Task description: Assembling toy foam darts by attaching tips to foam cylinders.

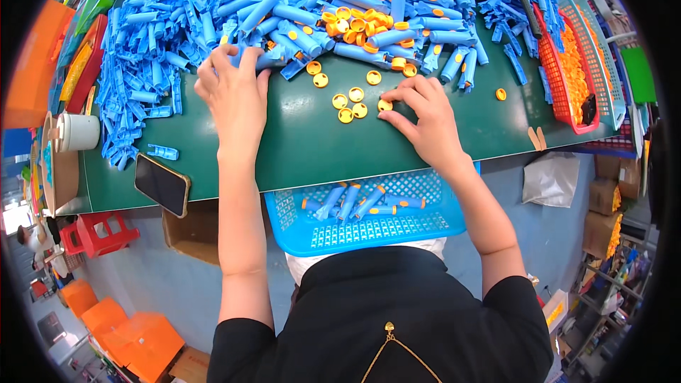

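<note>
At the near edge of a heap of blue plastic tubes, my left hand closes its fingers over a blue tube. Part of that tube is hidden by the fingers. My right hand pinches a small round orange cap between thumb and index finger, at the table surface. Just left of it lie several loose orange caps, some flat with a hole showing. A pile of orange caps rests on the tubes farther back.
Smaller blue parts cover the left of the green table. A phone lies at its front left edge. In front of me a blue basket holds several capped tubes. A red basket of orange pieces stands right.
</note>
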### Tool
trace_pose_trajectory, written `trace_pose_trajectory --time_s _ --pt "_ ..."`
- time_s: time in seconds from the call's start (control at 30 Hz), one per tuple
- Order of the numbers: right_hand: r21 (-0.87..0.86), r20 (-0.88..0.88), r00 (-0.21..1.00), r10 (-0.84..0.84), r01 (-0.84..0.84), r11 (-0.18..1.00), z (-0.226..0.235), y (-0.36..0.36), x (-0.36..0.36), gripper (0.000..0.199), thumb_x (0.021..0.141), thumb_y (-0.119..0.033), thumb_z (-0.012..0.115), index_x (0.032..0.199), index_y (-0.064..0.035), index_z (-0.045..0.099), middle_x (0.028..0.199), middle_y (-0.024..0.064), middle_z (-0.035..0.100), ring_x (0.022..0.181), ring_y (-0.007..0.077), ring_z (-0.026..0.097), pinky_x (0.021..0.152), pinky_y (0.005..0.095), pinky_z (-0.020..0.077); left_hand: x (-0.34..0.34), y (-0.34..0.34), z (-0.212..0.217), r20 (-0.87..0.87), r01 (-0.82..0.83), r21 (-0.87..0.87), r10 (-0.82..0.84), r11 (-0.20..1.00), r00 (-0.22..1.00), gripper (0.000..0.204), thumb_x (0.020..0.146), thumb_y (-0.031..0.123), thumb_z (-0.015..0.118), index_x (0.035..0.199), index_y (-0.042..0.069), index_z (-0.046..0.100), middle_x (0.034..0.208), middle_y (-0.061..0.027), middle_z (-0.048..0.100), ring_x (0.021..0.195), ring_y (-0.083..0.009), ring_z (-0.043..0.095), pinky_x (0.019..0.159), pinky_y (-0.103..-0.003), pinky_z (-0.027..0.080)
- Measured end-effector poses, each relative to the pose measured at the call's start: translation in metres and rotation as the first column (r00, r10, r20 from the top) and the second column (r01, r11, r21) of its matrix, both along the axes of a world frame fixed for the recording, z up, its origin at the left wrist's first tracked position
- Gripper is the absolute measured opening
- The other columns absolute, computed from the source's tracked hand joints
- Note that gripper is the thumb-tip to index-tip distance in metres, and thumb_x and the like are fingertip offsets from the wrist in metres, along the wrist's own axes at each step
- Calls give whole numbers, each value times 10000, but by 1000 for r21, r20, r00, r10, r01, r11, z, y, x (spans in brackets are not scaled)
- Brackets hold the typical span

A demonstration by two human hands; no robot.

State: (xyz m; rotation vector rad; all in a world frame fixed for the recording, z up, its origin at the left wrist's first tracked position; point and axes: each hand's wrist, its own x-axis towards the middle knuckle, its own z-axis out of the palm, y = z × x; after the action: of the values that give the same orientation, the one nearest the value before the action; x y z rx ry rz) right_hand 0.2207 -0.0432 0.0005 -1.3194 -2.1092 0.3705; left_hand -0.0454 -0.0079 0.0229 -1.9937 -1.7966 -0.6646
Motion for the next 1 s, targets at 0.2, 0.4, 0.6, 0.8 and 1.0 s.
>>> trace_pose_trajectory --time_s 0.2,0.4,0.6,0.8,1.0 --pt "-62 -291 957 0 -19 998 11 -10 2 246 750 -105 767 960 -31 662 909 72 646 823 192 588 695 306 459 4 -29 19 236 215 -153 -175 965 956 320 783 160 738 1069 91 615 901 -87 618 850 -261 592 737 -384 458" --pt "-43 -473 867 159 -203 978 45 -29 -16 296 715 -25 784 990 -19 675 951 98 663 785 159 608 599 242 451 44 -78 29 780 560 -101 -284 822 557 265 741 30 764 935 9 584 792 -35 565 681 -94 510 587 -204 406" --pt "-91 -523 835 170 -253 963 42 -33 -19 312 701 -70 808 985 -35 684 922 75 663 772 149 598 585 242 450 65 -76 0 848 647 -90 -282 757 448 236 690 -21 756 891 23 642 743 -29 536 553 -81 475 448 -219 349" --pt "53 -325 919 223 -218 975 42 -31 -24 301 682 -93 819 949 -58 683 876 60 648 755 181 591 590 265 463 72 -77 -9 834 647 -53 -322 761 447 279 677 -41 736 938 9 649 756 -46 537 559 -105 517 470 -226 408" --pt "148 -200 958 205 -178 973 51 -30 -27 285 649 -98 829 884 -51 676 831 75 636 739 213 598 599 301 476 72 -75 -7 800 654 -41 -367 756 474 277 681 -45 737 940 4 650 775 -52 562 577 -110 564 501 -231 464"
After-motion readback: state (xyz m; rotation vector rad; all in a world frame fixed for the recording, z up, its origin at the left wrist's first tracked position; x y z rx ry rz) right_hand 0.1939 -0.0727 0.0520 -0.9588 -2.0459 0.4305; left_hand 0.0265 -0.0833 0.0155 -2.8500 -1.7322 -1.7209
